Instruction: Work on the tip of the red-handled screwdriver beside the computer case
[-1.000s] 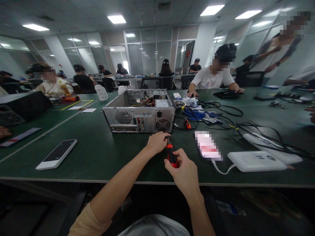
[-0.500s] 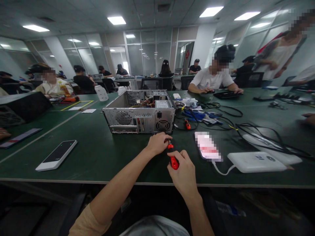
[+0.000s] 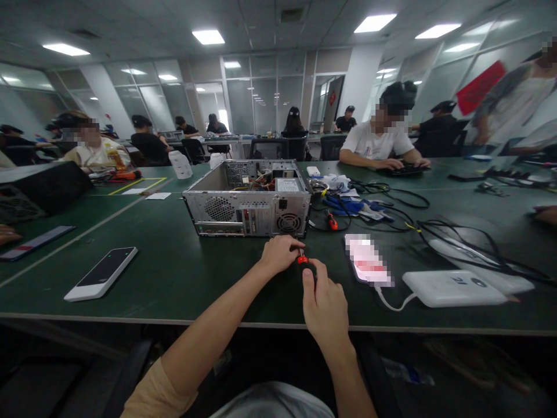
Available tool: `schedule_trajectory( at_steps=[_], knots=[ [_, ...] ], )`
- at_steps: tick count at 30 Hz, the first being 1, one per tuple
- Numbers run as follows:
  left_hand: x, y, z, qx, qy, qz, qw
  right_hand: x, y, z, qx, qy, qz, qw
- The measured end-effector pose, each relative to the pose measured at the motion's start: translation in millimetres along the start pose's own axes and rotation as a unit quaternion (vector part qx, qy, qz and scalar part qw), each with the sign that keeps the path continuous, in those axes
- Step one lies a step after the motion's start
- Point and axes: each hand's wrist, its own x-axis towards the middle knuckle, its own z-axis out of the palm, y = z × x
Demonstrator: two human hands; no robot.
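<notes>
Screwdriver (image 3: 303,261) clear of table edge (image 3: 270,325)

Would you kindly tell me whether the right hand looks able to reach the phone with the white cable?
Probably yes: the phone lies near the right hand with nothing visible between them, though the screwdriver in that hand might need setting down first.

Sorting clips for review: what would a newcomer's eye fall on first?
First, the open metal computer case on the green table, straight ahead. In front of it, the right hand grips a red-and-black screwdriver, its shaft close by the left hand. A bright-screened phone lies to their right.
</notes>
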Motion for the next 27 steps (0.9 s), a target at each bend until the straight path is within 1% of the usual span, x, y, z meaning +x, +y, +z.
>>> schedule_trajectory(
  at_steps=[2, 5, 7, 9, 11, 13, 16, 19, 21, 24, 27],
  knots=[
    [0, 0, 0.4, -0.005, -0.002, 0.005, 1.000, 0, 0, -1, 0.003, -0.008, 0.019, 1.000],
    [0, 1, 0.9, -0.009, 0.004, 0.007, 1.000, 0, 0, 1, 0.024, 0.012, 0.036, 0.999],
    [-1, 1, 0.9, -0.011, 0.007, 0.005, 1.000, 0, 1, 3, 0.039, 0.039, 0.024, 0.998],
    [-2, 2, 0.5, -0.010, 0.005, 0.003, 1.000, 0, 3, 5, 0.036, 0.060, -0.003, 0.998],
    [-2, 2, 0.2, -0.009, 0.002, -0.002, 1.000, 0, 4, 7, 0.018, 0.065, -0.028, 0.997],
    [-1, 2, 0.0, -0.012, 0.001, -0.006, 1.000, 0, 4, 7, 0.003, 0.063, -0.035, 0.997],
    [-1, 3, -0.4, -0.018, 0.002, -0.013, 1.000, 0, 2, 5, -0.004, 0.042, -0.019, 0.999],
    [-1, 4, -1.4, -0.015, -0.005, -0.026, 1.000, -1, 0, 0, 0.026, 0.006, -0.002, 1.000],
    [-2, 5, -2.1, -0.014, -0.006, -0.031, 0.999, 0, -1, -2, 0.052, -0.005, 0.007, 0.999],
    [-2, 6, -2.0, -0.019, 0.000, -0.030, 0.999, 0, 0, -2, 0.056, -0.007, 0.032, 0.998],
    [-2, 5, -0.6, -0.026, 0.007, -0.020, 0.999, 0, 2, 0, 0.067, 0.007, 0.052, 0.996]
  ],
)
